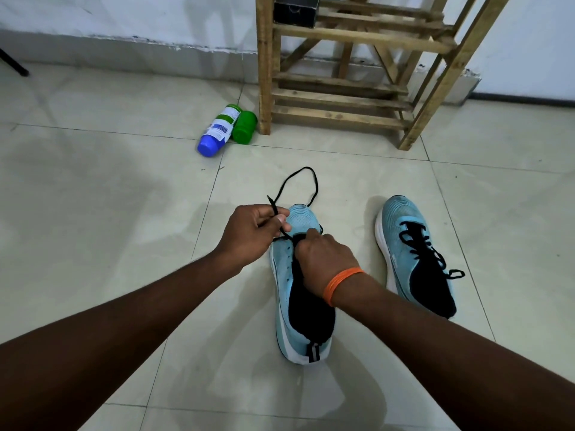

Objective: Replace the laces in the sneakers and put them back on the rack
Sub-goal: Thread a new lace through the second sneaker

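Two sneakers lie on the floor. One sneaker (281, 275) is directly under the hands, heel toward the person. The other sneaker (401, 231) sits to the right of the right hand, laced in black.

The left hand (249, 231) pinches the lace (311, 178) near its tip between thumb and curled fingers. It is raised just left of the toe, which leaves the tip free to feed into an eyelet. The slack loops out beyond both hands, past the toe.

The right hand (323, 259) lies over the front eyelets with its fingers curled down, probably to steady the sneaker against the pull. Its own back hides the fingertips, so I cannot tell whether it pinches the lace, the eyelet edge or nothing. It also hides how many eyelets are threaded. The side holes nearer the wrist look empty, so the lacing seems barely begun.

The rack (342, 98) stands well beyond the hands, its top cut off by the frame. A dark box (297, 9) on it shows only in part. Two bottles (217, 132) lie beyond the left hand, beside the rack's leg.
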